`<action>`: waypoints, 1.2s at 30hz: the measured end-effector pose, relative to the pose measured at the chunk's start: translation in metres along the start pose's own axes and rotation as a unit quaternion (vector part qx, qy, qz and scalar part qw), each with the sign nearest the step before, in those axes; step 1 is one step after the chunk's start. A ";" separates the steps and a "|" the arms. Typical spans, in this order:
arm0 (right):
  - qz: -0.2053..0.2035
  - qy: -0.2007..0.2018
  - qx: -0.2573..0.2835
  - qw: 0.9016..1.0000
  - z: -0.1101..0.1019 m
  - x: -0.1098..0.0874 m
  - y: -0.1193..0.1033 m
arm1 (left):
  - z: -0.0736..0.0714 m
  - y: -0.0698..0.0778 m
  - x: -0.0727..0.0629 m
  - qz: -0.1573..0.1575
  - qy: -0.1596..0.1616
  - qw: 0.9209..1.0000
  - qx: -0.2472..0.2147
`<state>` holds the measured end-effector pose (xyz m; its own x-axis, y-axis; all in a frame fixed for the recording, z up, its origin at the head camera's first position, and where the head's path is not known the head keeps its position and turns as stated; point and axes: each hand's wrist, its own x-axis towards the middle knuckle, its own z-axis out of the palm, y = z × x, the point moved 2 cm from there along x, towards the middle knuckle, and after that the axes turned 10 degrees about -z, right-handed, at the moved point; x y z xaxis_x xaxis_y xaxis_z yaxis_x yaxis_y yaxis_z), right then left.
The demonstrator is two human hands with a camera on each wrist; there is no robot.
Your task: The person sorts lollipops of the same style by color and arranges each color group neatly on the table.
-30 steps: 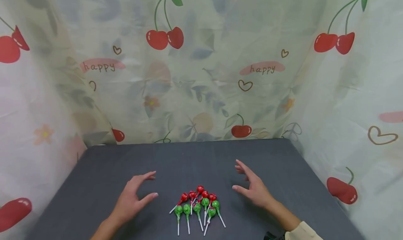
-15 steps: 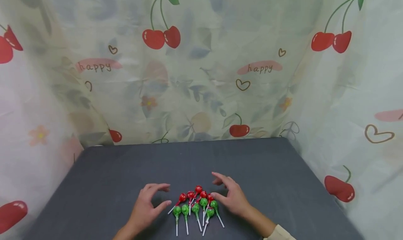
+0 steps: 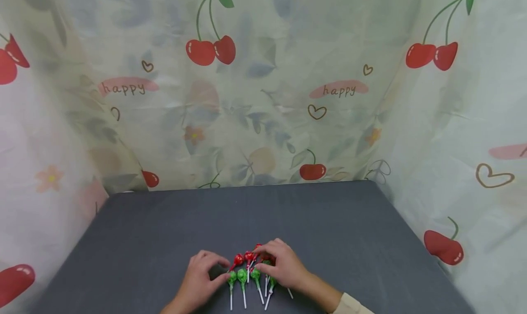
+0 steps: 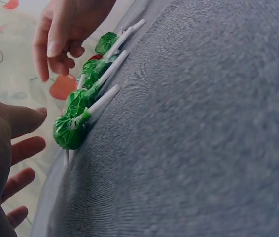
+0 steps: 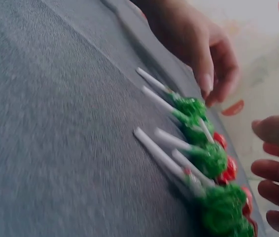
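Several lollipops lie loosely grouped on the dark table, low in the head view. Green-wrapped lollipops (image 3: pixel 242 276) form the near row, white sticks pointing toward me; red-wrapped lollipops (image 3: pixel 239 259) lie behind them. My left hand (image 3: pixel 201 277) hovers at the group's left end, thumb beside the leftmost green lollipop (image 4: pixel 69 132), fingers apart and gripping nothing. Over the right end is my right hand (image 3: pixel 286 268), covering some of the lollipops in the head view. Its relaxed fingers and thumb hold nothing in the right wrist view, close to the nearest green lollipop (image 5: pixel 223 210).
The dark grey cloth-covered table (image 3: pixel 247 218) stretches away behind the lollipops. Pale curtains (image 3: pixel 255 99) printed with cherries, hearts and "happy" hang at the back and both sides.
Both hands have come inward and nearer to me, from wide apart at either side to the two ends of the lollipop group. The lollipops appear to lie where they were.
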<state>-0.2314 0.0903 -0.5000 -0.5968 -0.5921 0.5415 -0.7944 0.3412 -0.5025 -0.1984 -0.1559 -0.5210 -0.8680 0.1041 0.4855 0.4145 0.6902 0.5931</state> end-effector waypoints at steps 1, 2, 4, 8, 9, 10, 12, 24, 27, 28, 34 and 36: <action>-0.001 -0.006 -0.005 1.000 0.003 0.001 -0.001 | 0.001 0.000 -0.001 -0.004 -0.004 1.000 0.002; -0.003 -0.011 -0.009 1.000 0.005 0.003 -0.003 | 0.002 -0.001 -0.001 -0.004 -0.006 1.000 0.005; -0.007 -0.022 -0.022 0.999 0.010 0.005 -0.005 | 0.003 0.000 -0.003 0.002 -0.005 1.000 0.011; -0.009 -0.045 -0.049 0.998 0.019 0.009 -0.009 | 0.006 -0.001 -0.006 -0.007 -0.021 1.000 0.022; -0.010 -0.051 -0.058 0.997 0.021 0.009 -0.010 | 0.007 -0.001 -0.007 -0.018 -0.030 0.999 0.023; -0.008 -0.056 -0.067 0.996 0.023 0.010 -0.011 | 0.007 -0.001 -0.007 -0.028 -0.038 0.999 0.022; -0.007 -0.065 -0.092 0.994 0.026 0.011 -0.012 | 0.008 -0.002 -0.008 -0.050 -0.053 0.997 0.021; -0.021 -0.088 -0.198 0.976 0.037 0.016 -0.020 | 0.007 0.002 -0.004 -0.108 -0.112 0.987 0.041; -0.037 -0.079 -0.207 0.975 0.038 0.016 -0.023 | 0.007 0.002 -0.003 -0.118 -0.132 0.983 0.045; -0.040 -0.077 -0.209 0.974 0.038 0.016 -0.023 | 0.007 0.003 -0.003 -0.118 -0.135 0.983 0.045; -0.039 -0.075 -0.215 0.973 0.039 0.015 -0.023 | 0.007 0.002 -0.002 -0.114 -0.135 0.983 0.045; -0.031 -0.080 -0.212 0.973 0.038 0.015 -0.023 | 0.008 0.001 -0.001 -0.121 -0.140 0.982 0.044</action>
<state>-0.2173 0.0455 -0.5060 -0.5479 -0.7162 0.4323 -0.8239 0.5516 -0.1304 -0.1995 -0.1499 -0.5257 -0.9845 0.1137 0.1334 0.1718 0.7771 0.6054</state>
